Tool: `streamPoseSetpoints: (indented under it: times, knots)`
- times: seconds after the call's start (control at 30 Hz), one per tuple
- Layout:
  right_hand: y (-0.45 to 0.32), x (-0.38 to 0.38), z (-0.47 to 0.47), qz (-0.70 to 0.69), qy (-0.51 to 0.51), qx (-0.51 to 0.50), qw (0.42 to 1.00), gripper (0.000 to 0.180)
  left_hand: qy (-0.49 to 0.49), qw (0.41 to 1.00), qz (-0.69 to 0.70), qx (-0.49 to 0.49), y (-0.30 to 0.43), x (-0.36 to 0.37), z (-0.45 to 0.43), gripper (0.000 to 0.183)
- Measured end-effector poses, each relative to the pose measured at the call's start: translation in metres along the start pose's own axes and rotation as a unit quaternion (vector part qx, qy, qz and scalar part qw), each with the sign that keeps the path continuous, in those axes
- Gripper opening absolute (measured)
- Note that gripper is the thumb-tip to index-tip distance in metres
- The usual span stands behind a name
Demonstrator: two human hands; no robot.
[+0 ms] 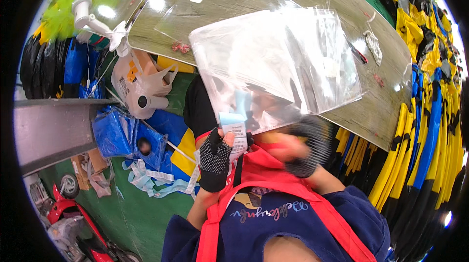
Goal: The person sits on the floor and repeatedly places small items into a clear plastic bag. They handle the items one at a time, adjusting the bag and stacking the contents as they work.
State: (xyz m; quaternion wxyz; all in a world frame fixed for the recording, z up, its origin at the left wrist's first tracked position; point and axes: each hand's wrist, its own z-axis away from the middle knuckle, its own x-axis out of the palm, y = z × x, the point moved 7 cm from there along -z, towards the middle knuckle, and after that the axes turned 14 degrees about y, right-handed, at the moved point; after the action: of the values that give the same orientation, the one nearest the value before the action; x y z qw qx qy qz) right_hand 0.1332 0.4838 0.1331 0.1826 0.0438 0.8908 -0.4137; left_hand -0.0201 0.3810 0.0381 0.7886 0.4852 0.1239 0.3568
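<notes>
My left hand [216, 155], in a black fingerless glove with white dots, grips a strip of printed white labels [238, 137] on light blue backing. The strip lies against the near left corner of a stack of clear plastic bags [256, 57], which overhangs the table's near edge. To the right, below the bags, my right hand [300, 148], also in a dark fingerless glove, is blurred by motion; whether it holds anything cannot be told. A red apron [256, 166] lies beneath both hands.
On the wood-patterned table [388, 90] lie red-handled scissors or snips [359, 54] and a white string bundle [373, 47]. Left are a white plastic bag [126, 86], blue packages [113, 130], loose label backing [150, 185] and a red scooter [69, 207]. Yellow, blue and black items [403, 159] hang right.
</notes>
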Motion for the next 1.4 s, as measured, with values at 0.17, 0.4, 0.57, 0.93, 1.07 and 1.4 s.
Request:
streamPoseSetpoints:
  times: [0.17, 0.4, 0.57, 0.93, 1.07, 1.4]
  knots:
    - [0.02, 0.056, 0.026, -0.066, -0.092, 0.014, 0.993, 0.036, -0.088, 0.988, -0.103, 0.072, 0.011, -0.003, 0.008, 0.031]
    - [0.03, 0.068, 0.026, -0.091, -0.235, 0.075, 0.965, 0.023, -0.11, 0.968, -0.219, 0.054, 0.012, -0.006, 0.012, 0.024]
    - [0.055, 0.072, 0.024, -0.251, -0.278, 0.309, 0.874, 0.022, -0.121, 0.953, -0.265, 0.079, 0.001, -0.015, 0.007, 0.021]
    - [0.067, 0.058, 0.035, 0.239, -0.151, -0.117, 0.952, 0.039, 0.174, 0.981, 0.068, 0.053, 0.009, -0.109, -0.003, 0.035]
    - [0.082, 0.06, 0.048, 0.278, -0.2, -0.086, 0.936, 0.028, 0.174, 0.976, 0.091, 0.094, 0.02, -0.104, -0.007, 0.031]
    - [0.036, -0.072, 0.019, 0.246, 0.367, -0.016, 0.897, 0.022, 0.045, 0.993, 0.099, 0.039, -0.001, -0.01, -0.004, 0.019]
